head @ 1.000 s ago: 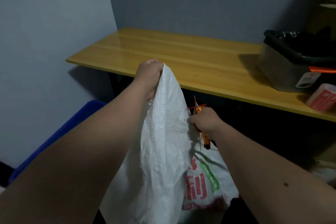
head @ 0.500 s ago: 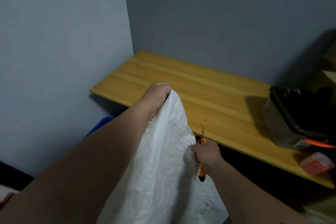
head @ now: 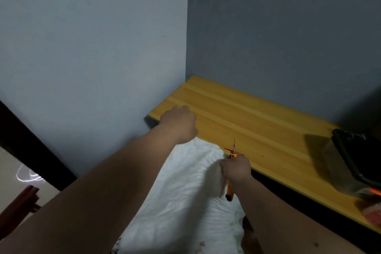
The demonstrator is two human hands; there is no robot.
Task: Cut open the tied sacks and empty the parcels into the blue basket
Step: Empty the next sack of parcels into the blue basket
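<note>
The sack (head: 185, 187) is held up, gripped at 11 o'clock by the left hand (head: 179, 125) and at 3 o'clock, together with the cutter (head: 230, 173), by the right hand (head: 236, 171), presumably for emptying.

Left hand (head: 179, 125) is motion-blurred, its fingers tucked out of sight behind the knuckles. The white sack (head: 185, 198) runs off the bottom edge. The black bin (head: 354, 161) is cut off at the right, smeared.
</note>
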